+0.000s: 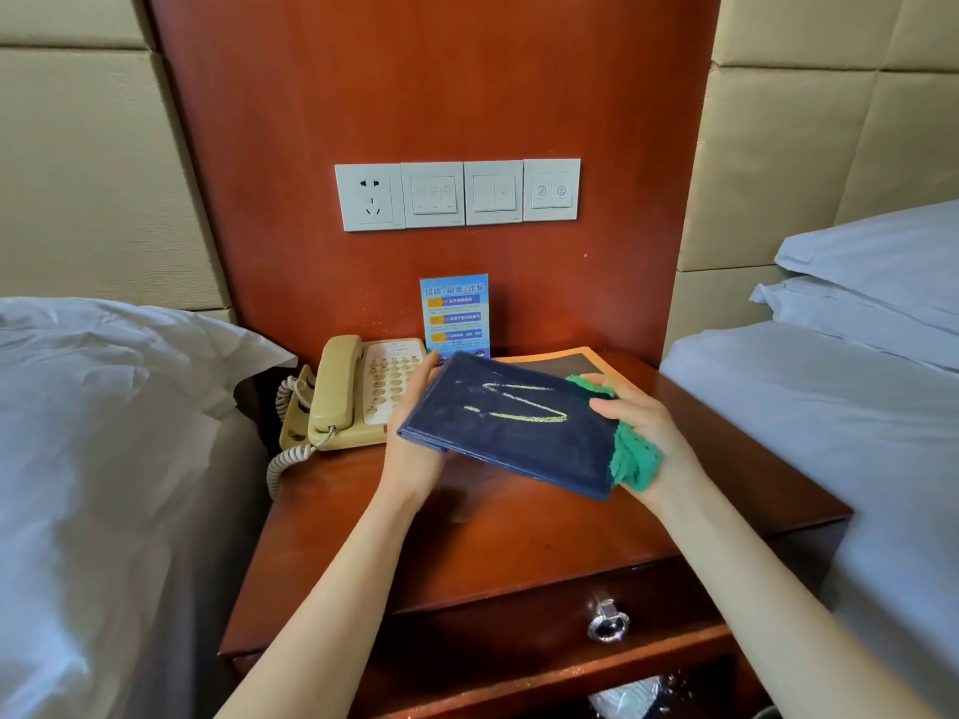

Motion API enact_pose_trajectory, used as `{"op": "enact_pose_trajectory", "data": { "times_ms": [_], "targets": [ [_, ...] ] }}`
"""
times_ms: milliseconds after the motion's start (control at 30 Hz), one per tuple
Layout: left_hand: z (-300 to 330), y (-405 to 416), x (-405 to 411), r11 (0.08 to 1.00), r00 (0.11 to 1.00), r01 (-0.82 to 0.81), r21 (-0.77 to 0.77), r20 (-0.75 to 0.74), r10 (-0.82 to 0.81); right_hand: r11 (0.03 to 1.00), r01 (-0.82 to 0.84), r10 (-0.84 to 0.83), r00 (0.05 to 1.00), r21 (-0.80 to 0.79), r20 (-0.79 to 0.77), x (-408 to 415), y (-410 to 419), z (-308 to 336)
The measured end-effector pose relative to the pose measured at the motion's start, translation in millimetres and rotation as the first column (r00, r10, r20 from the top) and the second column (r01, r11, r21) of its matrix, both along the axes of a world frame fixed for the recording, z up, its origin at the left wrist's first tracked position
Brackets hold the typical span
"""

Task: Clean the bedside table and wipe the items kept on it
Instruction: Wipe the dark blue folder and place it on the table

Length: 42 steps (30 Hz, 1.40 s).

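My left hand (pixel 415 448) grips the left edge of a dark blue folder (pixel 514 438) with yellow scribbled lines, holding it tilted above the wooden bedside table (pixel 498 542). My right hand (pixel 648 433) presses a green cloth (pixel 635 459) against the folder's right edge. A beige corded telephone (pixel 353 391) sits at the table's back left. A blue printed card (pixel 455 313) stands against the back panel. An orange-edged booklet (pixel 571 363) lies flat behind the folder, partly hidden by it.
Beds with white linen flank the table on the left (pixel 104 433) and right (pixel 830 407). A row of a white socket and switches (pixel 456 194) is on the wooden wall panel. A drawer with a metal handle (pixel 607 622) is below the tabletop.
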<state>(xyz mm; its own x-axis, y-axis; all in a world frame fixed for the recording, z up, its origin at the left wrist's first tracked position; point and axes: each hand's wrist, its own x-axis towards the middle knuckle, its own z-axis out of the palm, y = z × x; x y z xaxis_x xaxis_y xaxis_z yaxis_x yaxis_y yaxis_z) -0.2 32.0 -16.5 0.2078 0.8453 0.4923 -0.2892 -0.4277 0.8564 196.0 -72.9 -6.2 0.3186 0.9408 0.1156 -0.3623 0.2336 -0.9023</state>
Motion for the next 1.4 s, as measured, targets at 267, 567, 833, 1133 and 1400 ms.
{"op": "enact_pose_trajectory", "data": {
  "times_ms": [267, 567, 833, 1133, 1400],
  "targets": [
    [2, 0, -2, 0.697, 0.800, 0.580, -0.422, 0.455, -0.390, 0.964, 0.261, -0.266, 0.935, 0.053, 0.234, -45, 4, -3],
    [0, 2, -2, 0.629, 0.794, 0.560, -0.539, 0.566, -0.221, 0.882, 0.459, -0.358, 0.504, 0.107, 0.786, -38, 8, 16],
    [-5, 5, 0, 0.697, 0.866, 0.462, -0.549, 0.450, -0.220, 0.886, 0.280, -0.451, 0.332, 0.369, 0.829, -55, 9, 22],
    [-7, -1, 1, 0.749, 0.931, 0.365, -0.553, 0.206, -0.302, 0.829, -0.053, -0.557, -0.174, 0.557, 0.812, -56, 27, -9],
    [-7, -11, 12, 0.788, 0.922, 0.379, -0.486, 0.122, -0.368, 0.684, 0.527, -0.621, 0.055, 0.505, 0.782, -37, 61, 30]
  ]
}}
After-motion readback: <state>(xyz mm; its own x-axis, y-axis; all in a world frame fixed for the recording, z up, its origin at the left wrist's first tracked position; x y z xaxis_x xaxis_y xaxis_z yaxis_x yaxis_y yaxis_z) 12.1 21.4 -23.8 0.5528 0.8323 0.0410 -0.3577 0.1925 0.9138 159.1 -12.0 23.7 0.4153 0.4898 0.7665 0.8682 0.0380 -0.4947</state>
